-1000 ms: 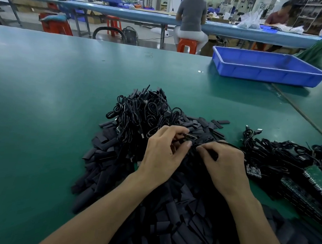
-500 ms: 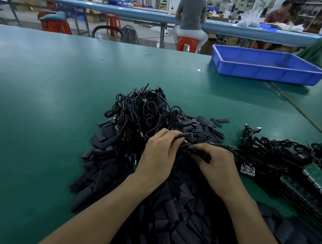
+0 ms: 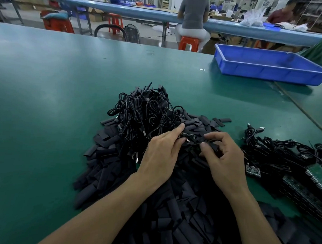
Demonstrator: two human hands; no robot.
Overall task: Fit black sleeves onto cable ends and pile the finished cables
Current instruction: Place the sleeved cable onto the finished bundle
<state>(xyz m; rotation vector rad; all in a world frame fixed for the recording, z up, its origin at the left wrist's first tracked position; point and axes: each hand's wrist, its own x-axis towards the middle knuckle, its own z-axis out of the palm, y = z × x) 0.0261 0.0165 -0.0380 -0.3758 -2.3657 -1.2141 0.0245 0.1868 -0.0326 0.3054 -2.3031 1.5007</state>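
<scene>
- Tabletop (image 3: 57, 100) in dark green spread wide and flat in front of you, with a soft shine on it.
- Your left hand (image 3: 161, 154) pinched a cable end (image 3: 188, 135), a thin little board, between thumb and fingers, just above the middle of the table.
- Your right hand (image 3: 224, 160) was curled in, and its thumb and fingers pinched a black sleeve (image 3: 213, 147) right beside that cable end. I could not tell if the two were touching.
- Under both hands lay a big heap of sleeves (image 3: 109, 174), flat and black, reaching from the middle of the table down to the near edge.
- Behind your hands sat a heap of cables (image 3: 144, 112), black and looped, resting on the far side of the sleeves.
- To your right lay a second bunch of cables (image 3: 274, 151), with green boards (image 3: 317, 174) stacked at its near side.
- Far off on the right, a blue tray (image 3: 268, 70) stood on the table, well apart from the heaps.
- Past the table ran a long blue bench (image 3: 142, 11), going from left to right across the room.
- A person in a grey top (image 3: 194, 13) sat at that bench on an orange stool (image 3: 188, 43), back turned to you.
- More red stools (image 3: 57, 24) stood on the floor at the left.
- Another person (image 3: 282, 14) sat far right, near some clear bags (image 3: 253, 17) on the bench.
</scene>
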